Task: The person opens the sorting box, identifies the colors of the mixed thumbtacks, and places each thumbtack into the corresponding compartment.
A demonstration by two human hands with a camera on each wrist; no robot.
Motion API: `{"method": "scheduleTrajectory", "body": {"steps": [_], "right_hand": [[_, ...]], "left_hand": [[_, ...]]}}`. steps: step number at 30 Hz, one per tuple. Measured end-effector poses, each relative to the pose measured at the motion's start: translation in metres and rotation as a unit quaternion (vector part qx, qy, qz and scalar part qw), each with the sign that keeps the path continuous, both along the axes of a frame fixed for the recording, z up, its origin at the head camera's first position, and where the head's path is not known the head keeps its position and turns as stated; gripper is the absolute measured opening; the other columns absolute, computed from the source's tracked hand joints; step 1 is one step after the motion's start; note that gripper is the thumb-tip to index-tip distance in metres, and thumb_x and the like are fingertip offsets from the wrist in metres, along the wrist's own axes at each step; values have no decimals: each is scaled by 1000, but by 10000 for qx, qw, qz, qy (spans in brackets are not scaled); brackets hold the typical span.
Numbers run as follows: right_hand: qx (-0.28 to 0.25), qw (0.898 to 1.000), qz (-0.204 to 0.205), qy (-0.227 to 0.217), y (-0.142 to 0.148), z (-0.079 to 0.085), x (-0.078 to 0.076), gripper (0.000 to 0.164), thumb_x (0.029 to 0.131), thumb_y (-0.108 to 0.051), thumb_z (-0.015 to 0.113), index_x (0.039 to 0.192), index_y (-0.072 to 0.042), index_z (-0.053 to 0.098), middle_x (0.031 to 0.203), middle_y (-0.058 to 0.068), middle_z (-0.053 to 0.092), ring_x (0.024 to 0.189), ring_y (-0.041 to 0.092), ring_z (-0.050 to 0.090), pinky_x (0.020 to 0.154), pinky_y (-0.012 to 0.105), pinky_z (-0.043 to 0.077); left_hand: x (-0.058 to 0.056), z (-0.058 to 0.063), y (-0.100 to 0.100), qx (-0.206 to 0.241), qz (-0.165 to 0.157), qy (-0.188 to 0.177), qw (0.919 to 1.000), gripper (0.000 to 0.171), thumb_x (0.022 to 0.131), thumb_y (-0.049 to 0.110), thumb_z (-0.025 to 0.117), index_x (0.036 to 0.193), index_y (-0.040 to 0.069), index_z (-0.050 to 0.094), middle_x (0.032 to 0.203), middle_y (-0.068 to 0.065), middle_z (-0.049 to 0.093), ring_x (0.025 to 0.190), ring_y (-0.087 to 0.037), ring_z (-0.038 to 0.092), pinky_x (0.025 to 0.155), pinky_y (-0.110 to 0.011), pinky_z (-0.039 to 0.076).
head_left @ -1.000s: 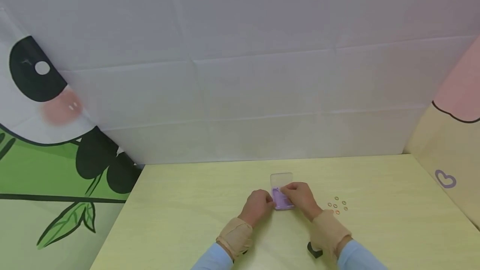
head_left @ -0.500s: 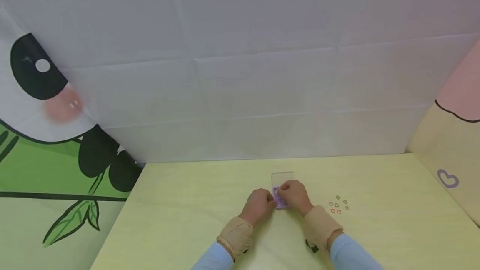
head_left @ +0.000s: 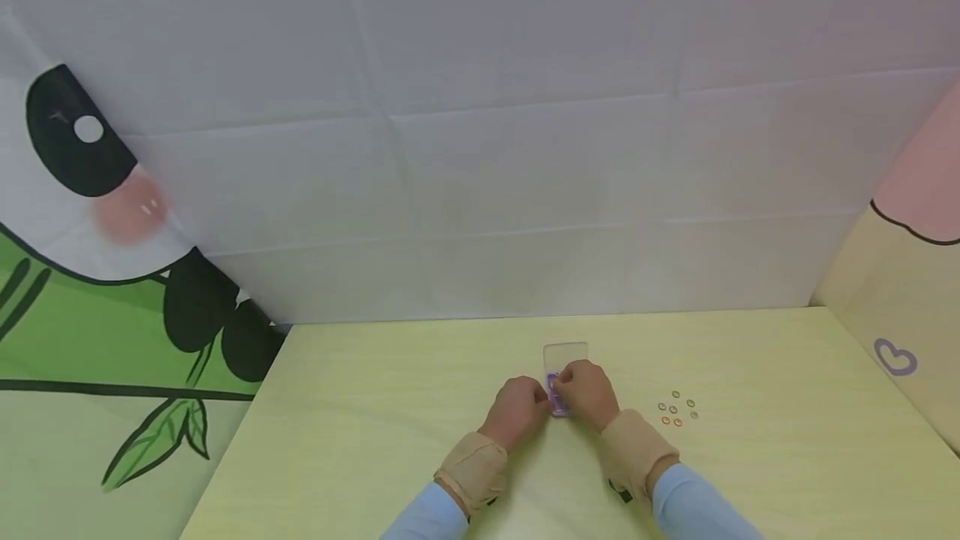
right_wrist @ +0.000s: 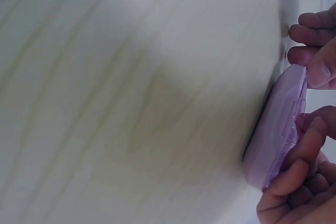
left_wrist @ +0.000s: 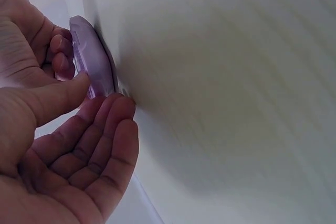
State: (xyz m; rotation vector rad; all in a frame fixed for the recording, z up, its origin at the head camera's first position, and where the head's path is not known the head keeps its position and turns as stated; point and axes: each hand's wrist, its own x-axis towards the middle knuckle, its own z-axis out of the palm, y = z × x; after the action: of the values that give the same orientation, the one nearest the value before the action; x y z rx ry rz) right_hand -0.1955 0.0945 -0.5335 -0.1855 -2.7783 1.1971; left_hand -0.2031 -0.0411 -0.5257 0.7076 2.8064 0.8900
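Note:
A small purple case (head_left: 555, 408) lies on the table with its clear lid (head_left: 566, 352) tipped back. My left hand (head_left: 514, 412) pinches the near left edge of the case between thumb and fingertips; the left wrist view has the thumb on top of the purple case (left_wrist: 97, 61). Over the inside of the case, my right hand (head_left: 588, 394) bends its fingers down from the right side. In the right wrist view the right hand's fingers reach over the rim of the case (right_wrist: 275, 124). Whether they pinch something small is hidden.
Several tiny rings (head_left: 678, 422), some orange and some dull-coloured, lie on the table right of the hands. A pale wood-grain table (head_left: 360, 423) spreads around. A white cloth wall (head_left: 480, 190) rises behind, with printed side walls at left and right.
The right hand has shifted left over the case, uncovering more of the rings. The left hand keeps its hold, and the case stays in place. The head view has shifted slightly.

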Motion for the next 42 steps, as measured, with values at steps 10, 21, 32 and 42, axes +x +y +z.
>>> {"method": "scheduleTrajectory", "body": {"steps": [10, 21, 32, 42], "right_hand": [[153, 9998, -109, 12, -7, 1, 8, 17, 76, -6, 66, 60, 1, 68, 58, 7, 65, 51, 15, 46, 47, 28, 40], [132, 9999, -21, -32, -4, 2, 1, 16, 76, -5, 67, 61, 1, 69, 59, 7, 65, 51, 14, 47, 47, 27, 40], [205, 9998, 13, -81, -1, 4, -2, 20, 77, -5, 66, 58, -2, 65, 56, 3, 58, 51, 13, 44, 47, 27, 38], [159, 9999, 9, 5, -2, 5, -2, 19, 76, -4, 65, 57, -1, 66, 57, 5, 61, 50, 13, 45, 46, 26, 38]], "left_hand": [[6, 2, -6, 20, -167, 155, 9997, 19, 81, 5, 67, 63, -2, 70, 56, -2, 54, 50, -8, 38, 48, -22, 35], [2, 0, -3, 2, -95, 158, 9998, 18, 82, 7, 69, 67, -3, 72, 59, -7, 64, 50, -8, 40, 48, -23, 38], [-3, -3, 0, -1, -88, 235, 9997, 17, 81, 6, 68, 66, -2, 72, 61, -8, 66, 51, -8, 40, 49, -23, 40], [-4, -4, -2, 9, -111, 294, 9995, 16, 80, 6, 68, 67, -2, 73, 63, -9, 68, 53, -8, 41, 51, -24, 42]]}}
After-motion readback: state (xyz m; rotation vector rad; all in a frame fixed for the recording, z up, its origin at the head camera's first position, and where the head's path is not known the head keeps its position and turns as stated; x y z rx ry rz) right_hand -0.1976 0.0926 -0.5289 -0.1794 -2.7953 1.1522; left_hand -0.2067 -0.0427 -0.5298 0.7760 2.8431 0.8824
